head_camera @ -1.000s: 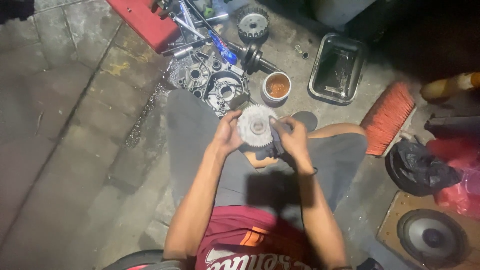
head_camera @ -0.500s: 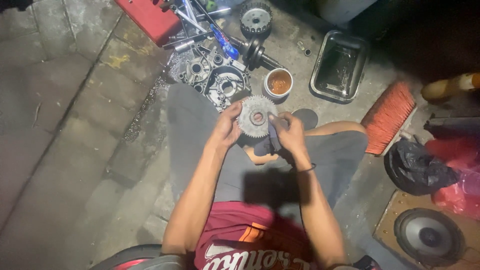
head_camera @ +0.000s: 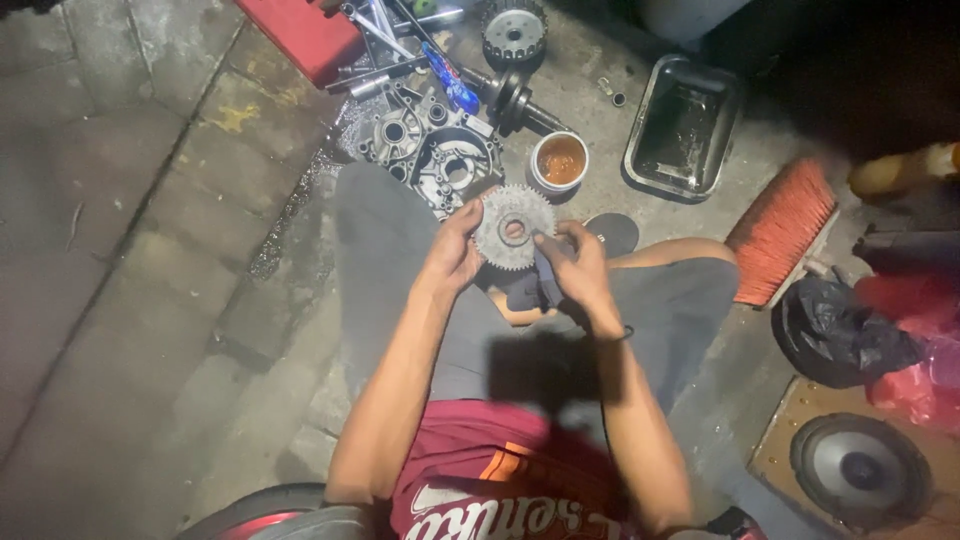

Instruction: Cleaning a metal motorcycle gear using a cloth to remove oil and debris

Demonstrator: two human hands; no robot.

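Observation:
I sit on a concrete floor with my knees spread. My left hand [head_camera: 452,258] grips the left rim of a round toothed metal gear [head_camera: 512,226] held upright above my lap. My right hand [head_camera: 572,262] pinches the gear's lower right edge and also presses a dark cloth [head_camera: 528,290] that hangs beneath it. The gear's centre hole faces me.
Beyond my knees lie a grey engine casing [head_camera: 432,152], a small white cup of brownish liquid [head_camera: 559,160], a dark metal tray [head_camera: 683,128], a shaft [head_camera: 515,98], another toothed wheel [head_camera: 513,28] and a red box [head_camera: 310,38]. An orange brush [head_camera: 780,230], black bag [head_camera: 835,335] and speaker [head_camera: 860,470] sit right.
The gear has been raised slightly and turned in my hands. Both hands keep hold of it, and the view has shifted a little.

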